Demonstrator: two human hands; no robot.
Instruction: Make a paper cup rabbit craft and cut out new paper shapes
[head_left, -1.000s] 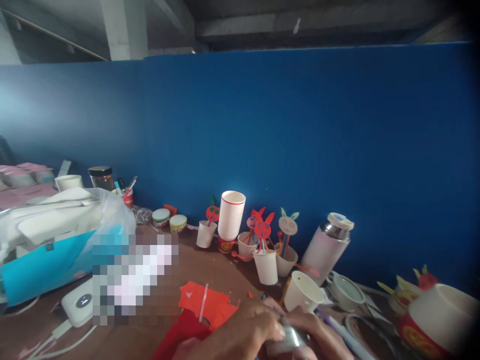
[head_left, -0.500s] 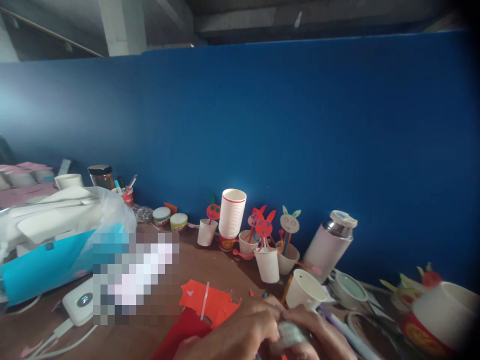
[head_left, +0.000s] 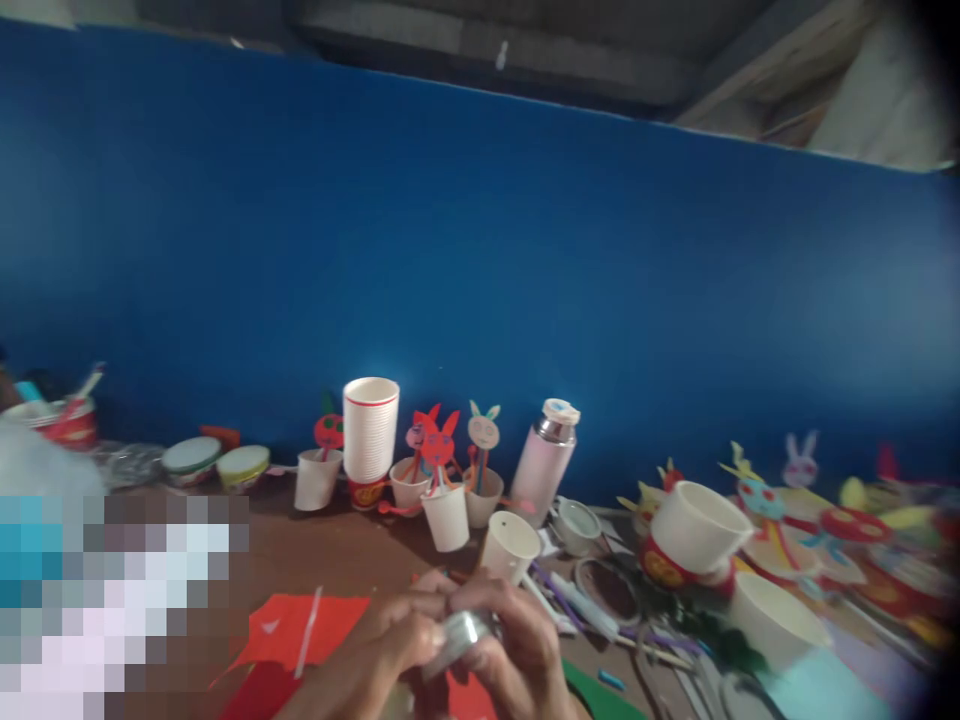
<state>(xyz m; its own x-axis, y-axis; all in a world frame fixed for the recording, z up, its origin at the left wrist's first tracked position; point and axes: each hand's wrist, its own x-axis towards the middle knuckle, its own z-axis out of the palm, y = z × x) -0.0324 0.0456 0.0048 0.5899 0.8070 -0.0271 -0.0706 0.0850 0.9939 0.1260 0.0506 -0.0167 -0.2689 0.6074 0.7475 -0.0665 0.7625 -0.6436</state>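
both left hand [head_left: 401, 637] and right hand [head_left: 521, 632] hold silvery object [head_left: 465, 632] near cup rim [head_left: 527, 529].

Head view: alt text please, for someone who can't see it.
The left hand and right hand hold a shiny silvery object, low in the picture. Behind them stand paper cups with paper figures, a tall cup stack and a pale flask, before a blue wall; red paper lies at left.

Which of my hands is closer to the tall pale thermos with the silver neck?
Your right hand. It's on the near side of the thermos; your left hand is farther left. Both hold a small, shiny silver metal object.
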